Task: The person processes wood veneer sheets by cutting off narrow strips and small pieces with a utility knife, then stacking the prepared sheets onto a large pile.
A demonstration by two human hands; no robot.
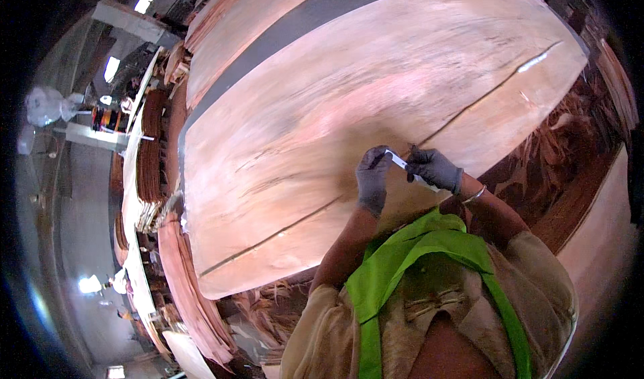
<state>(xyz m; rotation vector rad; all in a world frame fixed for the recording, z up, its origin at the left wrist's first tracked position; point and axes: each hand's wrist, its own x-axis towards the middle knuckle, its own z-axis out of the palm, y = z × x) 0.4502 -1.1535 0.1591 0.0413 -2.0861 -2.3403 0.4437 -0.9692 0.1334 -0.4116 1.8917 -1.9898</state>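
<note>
A large pale wood veneer sheet lies in front of me, with a long dark split running along its near part. Over the middle of that split, my left hand and my right hand, both in dark gloves, are close together. Between them stretches a short narrow white strip, pinched at its left end by the left fingers and at its other end by the right. It looks like tape. A similar white piece lies across the split at the far right.
Beyond the sheet runs a grey band with another veneer sheet behind it. Torn veneer scraps are heaped at the right, below the sheet's edge. Stacked veneer stands at the left, near a fan.
</note>
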